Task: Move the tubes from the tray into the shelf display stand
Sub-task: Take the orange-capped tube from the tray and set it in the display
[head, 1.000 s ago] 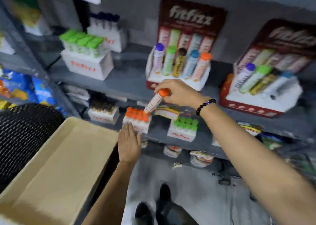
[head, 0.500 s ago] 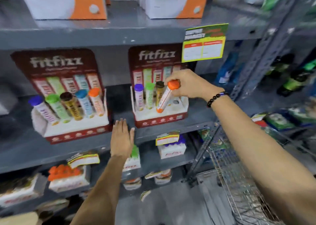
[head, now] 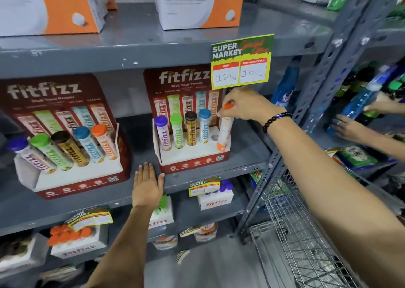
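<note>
Right hand (head: pixel 245 105): pinching orange-capped tube (head: pixel 224 132) at right end of display stand (head: pixel 192 156).
Left hand (head: pixel 146 187): flat, fingers spread, on shelf edge (head: pixel 197 179).

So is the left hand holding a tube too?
No, the left hand lies flat and open on the shelf edge with nothing in it; only the right hand grips the orange-capped tube.
</note>
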Demonstrator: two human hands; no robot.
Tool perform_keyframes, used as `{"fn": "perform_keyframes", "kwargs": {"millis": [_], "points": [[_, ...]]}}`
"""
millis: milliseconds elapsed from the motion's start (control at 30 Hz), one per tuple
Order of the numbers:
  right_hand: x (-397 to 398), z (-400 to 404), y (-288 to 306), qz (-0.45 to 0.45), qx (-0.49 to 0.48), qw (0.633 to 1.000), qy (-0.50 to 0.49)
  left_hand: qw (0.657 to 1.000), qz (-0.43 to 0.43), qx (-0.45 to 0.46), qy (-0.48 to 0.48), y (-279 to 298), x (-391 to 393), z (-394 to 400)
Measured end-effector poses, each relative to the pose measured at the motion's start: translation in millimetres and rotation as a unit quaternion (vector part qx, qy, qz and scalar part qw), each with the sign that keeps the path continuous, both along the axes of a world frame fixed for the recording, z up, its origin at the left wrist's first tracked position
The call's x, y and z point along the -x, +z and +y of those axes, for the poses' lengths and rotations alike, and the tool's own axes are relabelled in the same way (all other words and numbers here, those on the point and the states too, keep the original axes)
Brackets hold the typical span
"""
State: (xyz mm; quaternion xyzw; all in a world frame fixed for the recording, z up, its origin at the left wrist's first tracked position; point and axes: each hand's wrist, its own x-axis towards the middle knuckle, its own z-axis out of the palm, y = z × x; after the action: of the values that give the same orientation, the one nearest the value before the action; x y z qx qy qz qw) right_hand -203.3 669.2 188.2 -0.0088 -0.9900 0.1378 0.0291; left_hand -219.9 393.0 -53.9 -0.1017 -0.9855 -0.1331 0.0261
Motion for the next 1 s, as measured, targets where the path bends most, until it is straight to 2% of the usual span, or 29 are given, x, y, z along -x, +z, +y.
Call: {"fn": "perform_keyframes", "kwargs": {"millis": [100, 267, 533, 1000], "points": [[7, 3, -1, -0.01, 0.005, 1.0, -0.024, 1.0, -0.011, 0.007, 0.001, 1, -1, 0], [15, -1, -6, 0.026, 0.043, 0.998, -0.042, 1.0, -0.019, 0.02, 0.001, 3, -2, 0], [28, -11, -18, 0.037, 0.036, 0.997, -0.061, 0.999, -0.028, 0.034, 0.002, 2, -1, 0], [38, -13, -23, -0.007, 0.032, 0.997, -0.071, 0.999, -0.019, 0.031, 0.005, 3, -3, 1]]}}
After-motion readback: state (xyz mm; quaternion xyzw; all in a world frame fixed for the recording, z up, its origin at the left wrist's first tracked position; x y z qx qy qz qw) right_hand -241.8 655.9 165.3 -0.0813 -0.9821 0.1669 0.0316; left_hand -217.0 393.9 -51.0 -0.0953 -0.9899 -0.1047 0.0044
